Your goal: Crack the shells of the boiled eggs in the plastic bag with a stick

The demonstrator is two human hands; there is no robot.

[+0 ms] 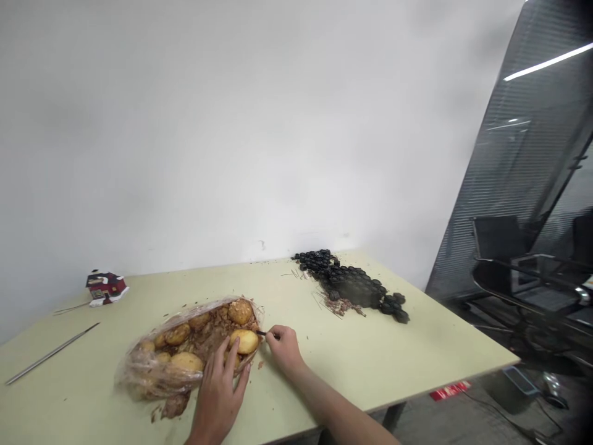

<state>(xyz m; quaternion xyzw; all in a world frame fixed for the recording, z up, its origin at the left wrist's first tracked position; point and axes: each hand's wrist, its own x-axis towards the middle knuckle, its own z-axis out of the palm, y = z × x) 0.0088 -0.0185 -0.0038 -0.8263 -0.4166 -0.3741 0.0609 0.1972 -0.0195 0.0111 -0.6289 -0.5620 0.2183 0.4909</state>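
Observation:
A clear plastic bag (152, 371) of potatoes and brown crumbly matter lies open on the pale yellow table. My left hand (221, 383) rests at the bag's near right edge, fingers apart, its fingertips touching a peeled-looking yellow potato (244, 341). Just right of that potato, my right hand (282, 347) is closed round a thin dark tool (262, 333), whose tip points left at the bag's right edge. What the tip touches is too small to tell. Brown scraps (175, 405) lie below the bag.
A thin metal rod (53, 353) lies at the left, with a small red and white model house (106, 288) behind it. Many black round pieces (354, 284) are heaped at the back right, beside brown debris (341, 306). Black chairs (498, 238) stand beyond the table's right edge.

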